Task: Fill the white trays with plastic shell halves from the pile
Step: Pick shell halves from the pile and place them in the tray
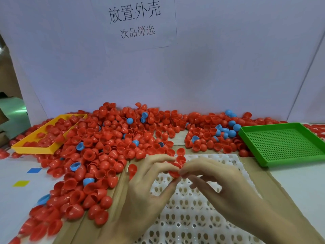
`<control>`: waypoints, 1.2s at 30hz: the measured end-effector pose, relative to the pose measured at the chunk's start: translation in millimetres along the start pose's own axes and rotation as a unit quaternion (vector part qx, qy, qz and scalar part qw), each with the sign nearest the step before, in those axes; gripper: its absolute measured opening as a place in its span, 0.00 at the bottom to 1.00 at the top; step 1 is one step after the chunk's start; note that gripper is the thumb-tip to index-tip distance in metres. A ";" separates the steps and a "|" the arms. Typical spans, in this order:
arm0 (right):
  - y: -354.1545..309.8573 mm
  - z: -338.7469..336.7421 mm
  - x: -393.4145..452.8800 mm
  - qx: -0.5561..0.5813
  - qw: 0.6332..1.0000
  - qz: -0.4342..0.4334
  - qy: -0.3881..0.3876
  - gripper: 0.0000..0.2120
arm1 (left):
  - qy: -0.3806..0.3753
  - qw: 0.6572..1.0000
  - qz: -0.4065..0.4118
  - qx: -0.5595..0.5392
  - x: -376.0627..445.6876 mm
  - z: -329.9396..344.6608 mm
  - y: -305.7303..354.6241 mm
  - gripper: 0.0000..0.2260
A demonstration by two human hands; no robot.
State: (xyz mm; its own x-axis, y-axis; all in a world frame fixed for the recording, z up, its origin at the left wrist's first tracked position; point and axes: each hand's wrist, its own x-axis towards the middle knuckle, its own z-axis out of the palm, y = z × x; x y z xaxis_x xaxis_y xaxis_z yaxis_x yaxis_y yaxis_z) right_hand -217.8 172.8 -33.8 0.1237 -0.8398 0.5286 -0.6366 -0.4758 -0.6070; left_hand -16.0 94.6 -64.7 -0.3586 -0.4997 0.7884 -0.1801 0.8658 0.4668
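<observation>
Fingers (173, 167) of both hands meet over far end of white tray (193, 217), curled & pinched on red shell halves (175, 170). Left hand (149, 187) grips from left side, right hand (219, 184) from right; exact no. of shells held can't tell. One red half (181, 159) sits on tray just beyond fingertips. Pile (109, 147) of red & some blue shells covers bench left & behind. Yellow tray (33, 147) far left holds red shells; green tray (284, 143) far right.

Paper sign (135, 22) on the backboard reads 放置外壳, apparently 次品筛选 below
</observation>
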 end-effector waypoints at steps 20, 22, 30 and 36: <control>57.4 -27.7 -0.5 -0.061 0.986 0.157 0.011 0.15 | -0.122 0.958 -0.255 -0.052 11.3 3.0 -5.9 0.13; 66.3 -24.7 -1.0 -0.063 0.984 0.164 0.008 0.14 | -0.111 0.965 -0.234 -0.041 21.6 5.2 -9.1 0.11; 77.1 -16.9 -2.3 -0.124 0.983 0.138 0.008 0.14 | -0.161 0.974 -0.102 0.122 64.8 60.8 -44.2 0.07; 83.7 -13.3 -4.5 -0.138 0.981 0.132 0.024 0.14 | -0.271 0.906 0.045 0.322 68.8 89.8 -59.8 0.13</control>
State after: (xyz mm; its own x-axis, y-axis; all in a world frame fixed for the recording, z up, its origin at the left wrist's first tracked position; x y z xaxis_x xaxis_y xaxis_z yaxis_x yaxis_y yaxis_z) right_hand -281.7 140.3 -79.2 -0.1058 -0.9078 0.4058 -0.8240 -0.1484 -0.5468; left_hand -112.2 10.7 -74.3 -0.7635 -0.4919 0.4185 -0.5625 0.8248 -0.0568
